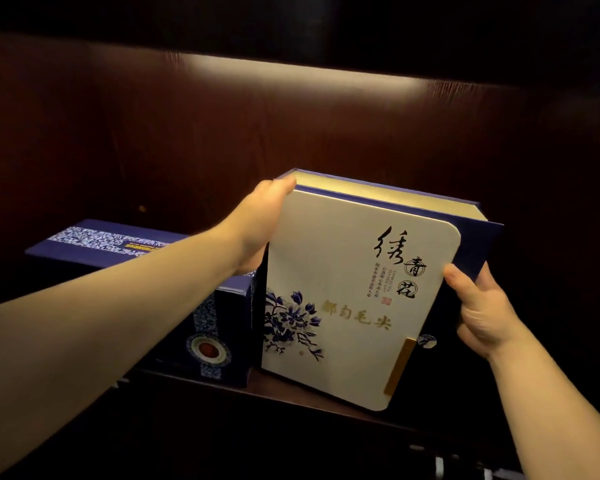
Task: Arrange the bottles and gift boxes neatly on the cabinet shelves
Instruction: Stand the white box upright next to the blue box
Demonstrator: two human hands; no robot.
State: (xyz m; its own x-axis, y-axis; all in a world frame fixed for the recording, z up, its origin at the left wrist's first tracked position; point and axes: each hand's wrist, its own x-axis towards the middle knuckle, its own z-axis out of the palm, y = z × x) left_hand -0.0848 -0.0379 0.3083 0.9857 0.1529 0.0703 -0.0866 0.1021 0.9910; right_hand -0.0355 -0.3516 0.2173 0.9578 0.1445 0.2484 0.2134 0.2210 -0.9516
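Observation:
A large gift box (347, 285) with a cream front, blue flowers and black calligraphy stands upright on the dark cabinet shelf (291, 389), tilted a little. My left hand (260, 220) grips its upper left edge. My right hand (482, 306) holds its right side, fingers wrapped round the navy edge. Directly left of it, touching or nearly so, stands a navy gift box (201, 327) with a blue-and-white patterned band and a round emblem; my left forearm crosses in front of it.
The cabinet's back panel (291, 126) is dark reddish brown, lit by a strip of light from above. The shelf's front edge runs below the boxes. Open shelf space lies to the right of the cream box, in shadow.

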